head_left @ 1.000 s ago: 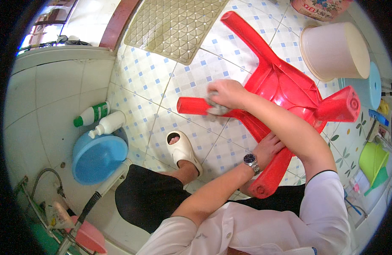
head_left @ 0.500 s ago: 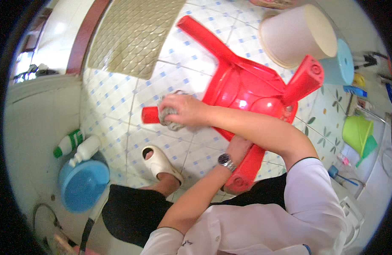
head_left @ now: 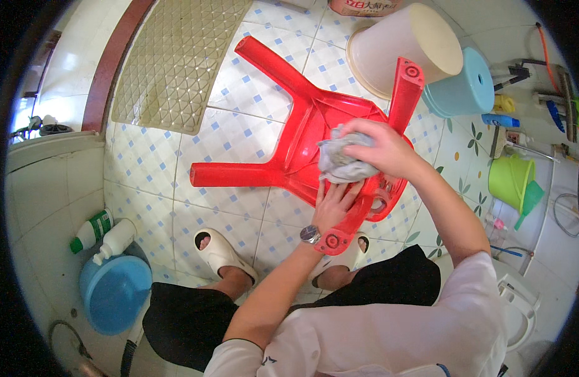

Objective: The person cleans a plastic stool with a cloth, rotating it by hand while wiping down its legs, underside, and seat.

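A red plastic stool (head_left: pixel 302 135) lies upside down on the tiled floor, its underside up and its four-sided frame of legs pointing outward. My right hand (head_left: pixel 385 151) is closed on a crumpled grey cloth (head_left: pixel 341 160), pressed against the stool's underside. Just nearer to me, my left hand (head_left: pixel 333 206), with a watch (head_left: pixel 310 234) at the wrist, rests on the stool's near edge beside one leg. Its fingers are stretched and spread, and some fingertips reach to the cloth.
Behind the stool stand a cream bucket (head_left: pixel 407 50) and a light-blue stool (head_left: pixel 463 85). A blue basin (head_left: pixel 117 295) and two bottles (head_left: pixel 104 234) are at the left wall. An olive mat (head_left: pixel 176 69) lies far left; a green bucket (head_left: pixel 510 182) is at right.
My right hand has carried the cloth from the left leg to the stool's underside. The stool appears turned slightly, and my left hand now shows with spread fingers.
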A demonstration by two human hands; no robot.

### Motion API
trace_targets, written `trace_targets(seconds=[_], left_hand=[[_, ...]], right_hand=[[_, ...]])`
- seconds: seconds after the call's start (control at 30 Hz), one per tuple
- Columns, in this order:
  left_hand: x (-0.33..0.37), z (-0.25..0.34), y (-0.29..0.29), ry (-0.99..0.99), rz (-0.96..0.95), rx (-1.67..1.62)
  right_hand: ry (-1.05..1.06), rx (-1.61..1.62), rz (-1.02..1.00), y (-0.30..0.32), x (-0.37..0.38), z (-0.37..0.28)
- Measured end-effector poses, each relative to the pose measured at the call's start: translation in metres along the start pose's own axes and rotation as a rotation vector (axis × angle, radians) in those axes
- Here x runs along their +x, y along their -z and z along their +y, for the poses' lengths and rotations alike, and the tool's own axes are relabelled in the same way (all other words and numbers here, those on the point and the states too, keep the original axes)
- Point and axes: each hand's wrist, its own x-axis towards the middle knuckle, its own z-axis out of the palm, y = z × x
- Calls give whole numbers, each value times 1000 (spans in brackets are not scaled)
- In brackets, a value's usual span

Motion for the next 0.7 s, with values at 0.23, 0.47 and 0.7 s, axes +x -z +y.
trace_targets(seconds=[0.23, 0.47, 0.7], left_hand=[[-8, 2, 8, -8, 13, -2], [-48, 21, 3, 172, -45, -39], [-62, 70, 19, -45, -159, -56]], right_hand=[[-27, 789, 568, 21, -122, 26], [37, 1373, 811, 11, -161, 80], [35, 1353, 753, 3, -196, 82]])
